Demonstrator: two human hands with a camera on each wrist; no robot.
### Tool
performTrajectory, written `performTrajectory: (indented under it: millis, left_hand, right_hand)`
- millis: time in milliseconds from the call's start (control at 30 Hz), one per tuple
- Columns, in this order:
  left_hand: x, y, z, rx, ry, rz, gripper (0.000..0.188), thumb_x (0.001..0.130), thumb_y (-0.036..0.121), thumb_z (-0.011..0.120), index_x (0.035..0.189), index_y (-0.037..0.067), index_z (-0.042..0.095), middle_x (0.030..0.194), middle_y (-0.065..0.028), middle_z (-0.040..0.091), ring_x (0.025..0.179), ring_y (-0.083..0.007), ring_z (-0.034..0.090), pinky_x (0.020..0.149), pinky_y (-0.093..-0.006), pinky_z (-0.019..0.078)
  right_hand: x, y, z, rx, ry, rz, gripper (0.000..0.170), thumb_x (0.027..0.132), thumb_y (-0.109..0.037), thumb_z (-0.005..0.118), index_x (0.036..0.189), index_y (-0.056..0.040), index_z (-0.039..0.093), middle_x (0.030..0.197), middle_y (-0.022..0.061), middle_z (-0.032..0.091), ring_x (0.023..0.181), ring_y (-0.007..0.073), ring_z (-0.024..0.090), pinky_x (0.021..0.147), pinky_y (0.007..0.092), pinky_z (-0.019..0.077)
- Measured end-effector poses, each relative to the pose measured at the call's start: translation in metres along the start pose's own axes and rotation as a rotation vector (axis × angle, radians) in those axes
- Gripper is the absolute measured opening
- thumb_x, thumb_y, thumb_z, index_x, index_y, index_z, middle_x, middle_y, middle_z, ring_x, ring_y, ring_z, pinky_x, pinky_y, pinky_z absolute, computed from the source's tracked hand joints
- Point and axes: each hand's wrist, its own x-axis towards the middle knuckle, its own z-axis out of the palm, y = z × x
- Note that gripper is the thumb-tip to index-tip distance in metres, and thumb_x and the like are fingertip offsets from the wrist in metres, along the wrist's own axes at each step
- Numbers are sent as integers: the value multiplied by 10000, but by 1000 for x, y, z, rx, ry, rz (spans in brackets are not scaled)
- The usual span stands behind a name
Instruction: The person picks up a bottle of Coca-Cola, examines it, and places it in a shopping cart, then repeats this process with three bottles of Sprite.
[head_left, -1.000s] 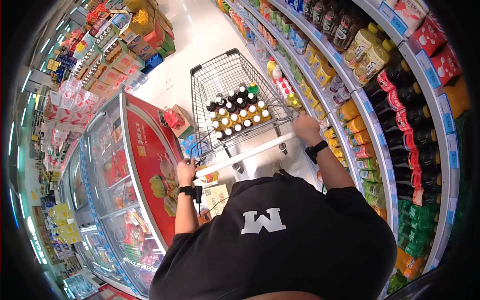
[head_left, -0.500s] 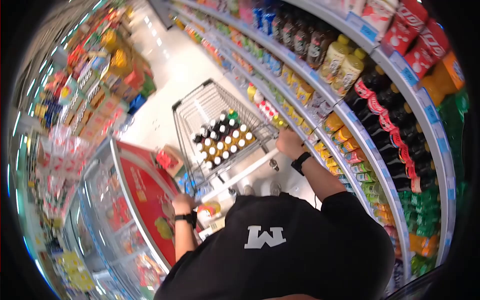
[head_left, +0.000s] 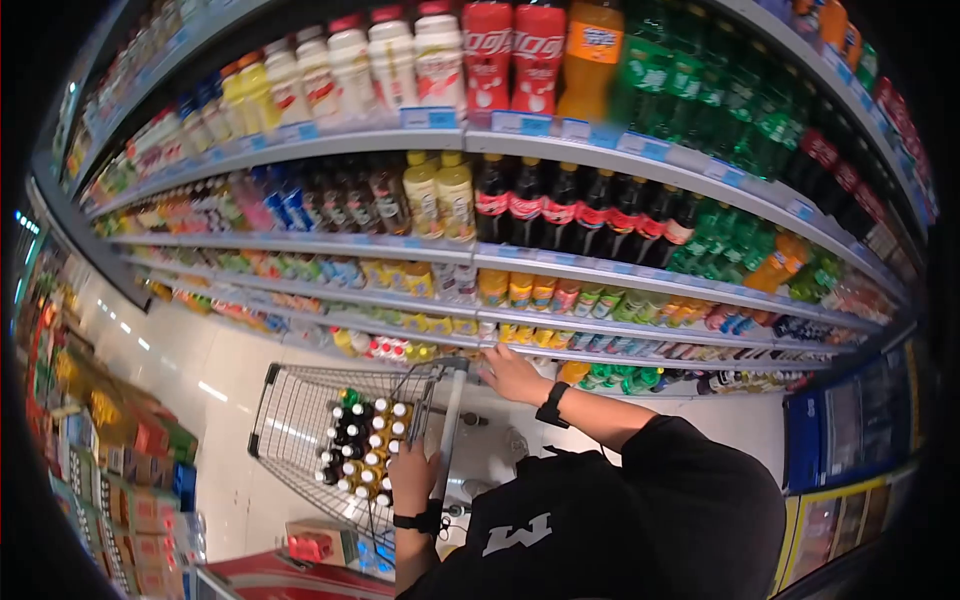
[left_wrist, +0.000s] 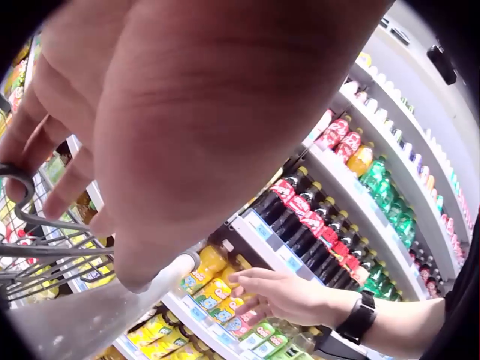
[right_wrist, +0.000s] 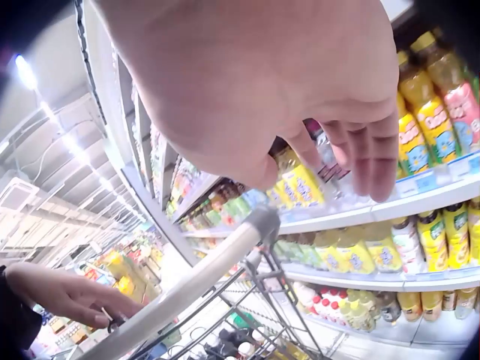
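A wire shopping cart [head_left: 300, 385] holds several bottles [head_left: 365, 440] with dark and amber contents and mostly white caps. My left hand [head_left: 412, 475] lies over the basket's near end beside the handle; the left wrist view shows its fingers [left_wrist: 64, 176] spread by a curved metal hook. Off the handle bar [right_wrist: 191, 289], my right hand [head_left: 515, 375] is raised near its end, facing the shelves. Its fingers hang relaxed and hold nothing in the right wrist view. Whether the left palm touches the bar cannot be told.
Long drink shelves [head_left: 380, 245] stretch across the front, close to the right hand. A red-sided freezer [head_left: 300, 577] and a carton with a red top [head_left: 312, 545] stand at the lower left. Stacked boxes [head_left: 140, 490] stand further left; a blue cooler [head_left: 835, 430] is at the right.
The view has swung right, so the shelves now lie across the front and the cart points left. My right hand has left the handle; the left hand's fingers have loosened.
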Motion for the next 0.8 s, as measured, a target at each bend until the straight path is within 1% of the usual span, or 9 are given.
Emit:
performTrajectory:
  millis: [67,133,200,267,367,500,600,633,800]
  left_hand:
    - [4,13,-11,-40,-17,61,504,854,429,641,1187,52,615,995,-254,638,879,-432,634,766,-498,514]
    - [4,13,-2,-29,-277,-108,552,842,461,621,1244,84,596,1150,-225,628,1102,-497,546,916,-535,469]
    - [1,23,-4,25,-287,-93,585,839,481,606,1269,84,586,1189,-242,622,1157,-534,501,947,-550,450]
    - [-1,40,-11,91,-272,-74,569,845,460,618,1272,85,589,1148,-229,636,1129,-498,531,942,-545,450]
    - [-3,71,-22,212,-54,57,505,841,392,657,1216,55,620,1037,-188,656,1011,-387,593,846,-503,476]
    - [16,144,-34,95,140,166,376,847,285,676,1129,37,654,939,-198,649,922,-392,609,774,-481,486]
    - [40,211,-38,-180,140,337,328,868,255,665,1071,-2,666,913,-192,677,890,-355,642,794,-437,504]
    - [48,235,-42,-175,144,338,328,868,255,665,1071,-2,666,913,-192,677,890,-355,642,794,-437,504]
    - [82,355,-81,-639,-46,490,253,918,187,623,1062,-18,659,915,-167,682,858,-310,660,770,-354,508]
  right_hand:
    - [-19,23,-21,4,18,67,400,908,-267,598,1179,13,508,1094,253,513,1063,443,545,880,492,469]
    - [-41,44,-45,-49,-70,129,384,898,-256,608,1174,4,548,1086,245,522,1063,434,548,891,478,470]
    - [-61,67,-62,-51,-61,175,362,889,-250,611,1162,-12,592,1091,239,534,1063,428,551,908,472,463]
    - [-78,96,-69,17,-133,234,403,884,-276,626,1189,-14,598,1138,219,554,1097,392,549,953,440,454]
    - [-100,113,-107,47,-144,208,398,888,-273,610,1189,-13,593,1142,237,549,1087,408,552,946,445,449]
    - [-127,126,-173,68,-9,263,366,889,-249,602,1170,-14,601,1124,218,568,1079,380,566,931,436,459]
    - [-149,143,-231,169,126,221,343,890,-234,606,1152,-12,607,1079,207,595,1046,364,586,901,427,475]
    - [-155,150,-249,194,198,200,304,886,-207,613,1117,-9,622,1029,194,621,950,339,625,843,413,501]
    - [-178,165,-349,204,460,71,230,884,-152,619,1073,-23,645,959,153,628,792,283,640,721,369,518]
